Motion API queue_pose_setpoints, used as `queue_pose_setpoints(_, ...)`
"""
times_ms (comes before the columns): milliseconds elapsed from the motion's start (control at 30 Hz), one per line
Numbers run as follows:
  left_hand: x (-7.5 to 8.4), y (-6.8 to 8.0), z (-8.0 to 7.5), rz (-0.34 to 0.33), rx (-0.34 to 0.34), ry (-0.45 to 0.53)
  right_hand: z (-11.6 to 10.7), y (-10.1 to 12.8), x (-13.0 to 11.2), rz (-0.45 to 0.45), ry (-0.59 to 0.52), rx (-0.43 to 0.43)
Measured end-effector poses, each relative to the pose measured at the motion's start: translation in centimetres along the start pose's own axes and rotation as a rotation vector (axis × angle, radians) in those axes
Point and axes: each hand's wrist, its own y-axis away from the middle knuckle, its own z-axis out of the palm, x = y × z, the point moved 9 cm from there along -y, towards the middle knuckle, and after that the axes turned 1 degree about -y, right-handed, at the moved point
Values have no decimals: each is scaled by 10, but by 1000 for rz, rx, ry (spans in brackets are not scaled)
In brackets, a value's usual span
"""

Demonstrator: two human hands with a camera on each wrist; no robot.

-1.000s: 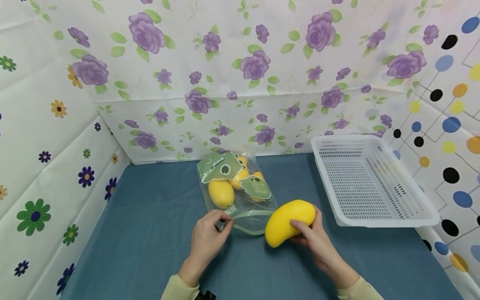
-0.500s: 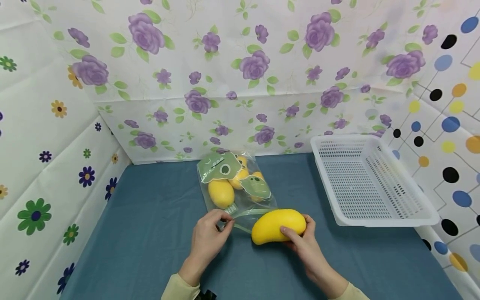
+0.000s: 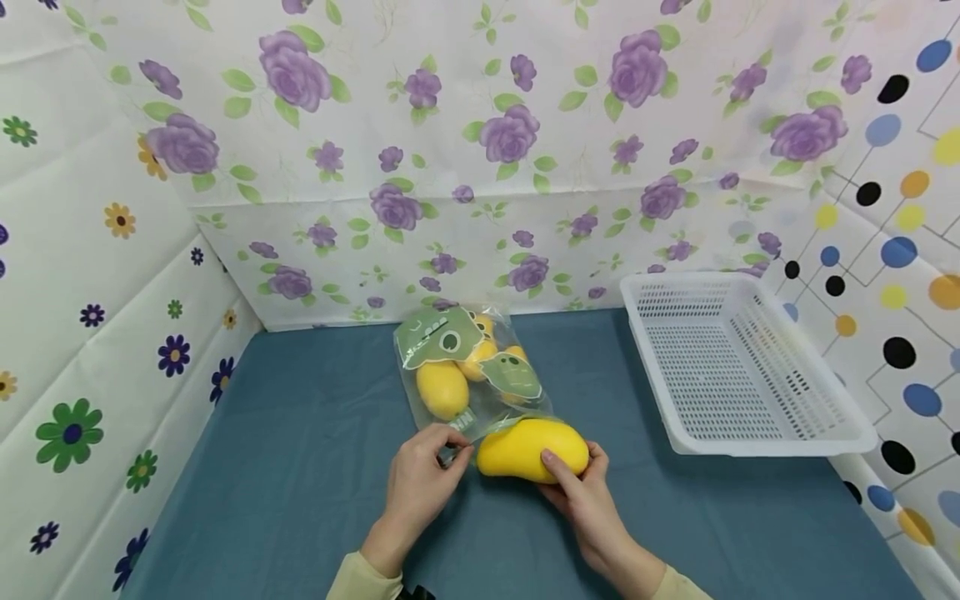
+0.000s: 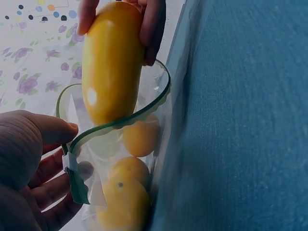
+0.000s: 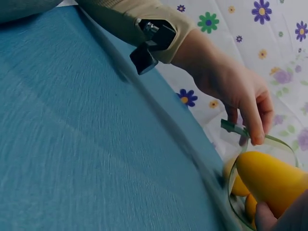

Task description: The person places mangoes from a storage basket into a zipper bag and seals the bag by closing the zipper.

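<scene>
A clear zip bag (image 3: pixel 468 375) with green printed labels lies on the blue table (image 3: pixel 300 467), holding several yellow fruits (image 3: pixel 442 387). My left hand (image 3: pixel 420 479) pinches the bag's green-edged mouth (image 4: pixel 72 166) and holds it open. My right hand (image 3: pixel 581 492) grips a yellow mango (image 3: pixel 532 450) and its tip sits in the bag's mouth (image 5: pixel 255 144). In the left wrist view the mango (image 4: pixel 111 60) pokes through the green rim, with the fruits (image 4: pixel 122 197) beneath it inside the bag. The right wrist view shows the mango (image 5: pixel 274 180) and my left hand (image 5: pixel 238 94) at the rim.
A white perforated plastic basket (image 3: pixel 738 367) stands on the right side of the table, against the dotted wall. Flower-patterned sheets wall in the table at the back and left.
My right hand has carried the mango leftward and down, from beside the bag to the bag's mouth, where its tip now enters. My left hand has kept its pinch on the rim.
</scene>
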Motion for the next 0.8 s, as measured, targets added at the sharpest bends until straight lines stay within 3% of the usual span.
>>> queue_pose_setpoints(800, 6, -6, -3, 23, 19, 0, 41, -11, -9, 85, -109, -150)
